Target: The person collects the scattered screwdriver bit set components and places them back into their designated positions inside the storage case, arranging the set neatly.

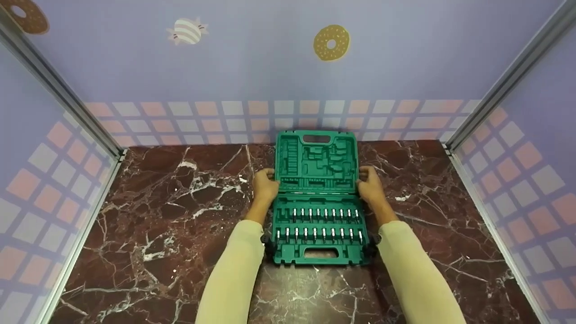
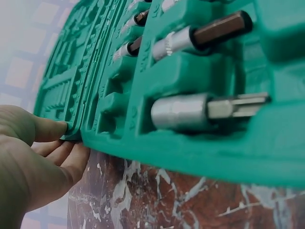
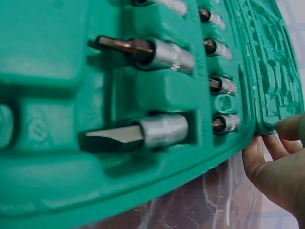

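A green plastic tool case (image 1: 288,254) lies open on the marble surface, its lid (image 1: 319,172) folded back toward the far wall. Two rows of silver bit sockets (image 2: 181,113) sit in its near half, some with dark bits; the leftmost slot of the upper row holds none. My left hand (image 1: 265,185) pinches the lid's left edge near the hinge, thumb on the inner rim and fingers behind. On the opposite edge, my right hand (image 1: 371,185) grips the lid the same way, as the right wrist view also shows. The lid's moulded recesses hold nothing.
Dark red marble with white veins (image 1: 180,234) forms the work surface. A lilac back wall (image 1: 252,58) with pink and white squares rises behind the lid. Side panels (image 1: 517,171) with grey metal edges stand left and right.
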Motion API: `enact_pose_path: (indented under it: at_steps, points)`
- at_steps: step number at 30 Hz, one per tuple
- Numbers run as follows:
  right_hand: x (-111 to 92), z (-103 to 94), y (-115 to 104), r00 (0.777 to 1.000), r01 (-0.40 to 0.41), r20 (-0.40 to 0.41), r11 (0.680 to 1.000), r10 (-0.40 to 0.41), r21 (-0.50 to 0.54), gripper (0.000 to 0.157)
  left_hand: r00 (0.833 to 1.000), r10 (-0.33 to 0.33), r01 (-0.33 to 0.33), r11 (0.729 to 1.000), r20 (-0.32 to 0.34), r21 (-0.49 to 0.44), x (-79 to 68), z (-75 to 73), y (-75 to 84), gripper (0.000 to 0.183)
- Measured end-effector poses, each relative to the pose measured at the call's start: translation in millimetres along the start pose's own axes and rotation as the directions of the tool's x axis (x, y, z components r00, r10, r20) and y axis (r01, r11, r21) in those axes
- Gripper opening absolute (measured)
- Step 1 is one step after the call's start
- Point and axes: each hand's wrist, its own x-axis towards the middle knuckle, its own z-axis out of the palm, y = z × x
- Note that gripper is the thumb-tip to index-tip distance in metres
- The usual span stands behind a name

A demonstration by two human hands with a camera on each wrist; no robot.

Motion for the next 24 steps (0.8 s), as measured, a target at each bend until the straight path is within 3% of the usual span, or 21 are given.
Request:
enact_pose_path:
  at_steps: [5,10,18,24]
  points:
    - [1.2,-9.6,-9.9,0.999,0.039,0.006,0.999,-0.039,0.007,0.045,1.000,0.000,0.001,0.996,0.008,-0.084,0.1,-2.6,5.2,0.039]
    - [2.2,-20.5,-22.0,0.994,0.103,0.028,0.995,-0.103,-0.004,0.048,0.998,0.049,-0.045,0.993,0.036,-0.106,1.8,-7.0,13.8,0.049]
    - [-3.3,-30.0,-31.9,0.983,0.183,-0.002,0.983,-0.183,0.005,0.040,0.990,0.133,-0.130,0.989,0.042,-0.067,-1.2,-19.4,25.5,0.035]
    - [-12.1,-35.6,-34.2,0.965,0.261,0.001,0.965,-0.261,-0.021,0.045,0.974,0.226,-0.222,0.970,0.034,-0.098,-5.7,-29.4,30.0,0.035]
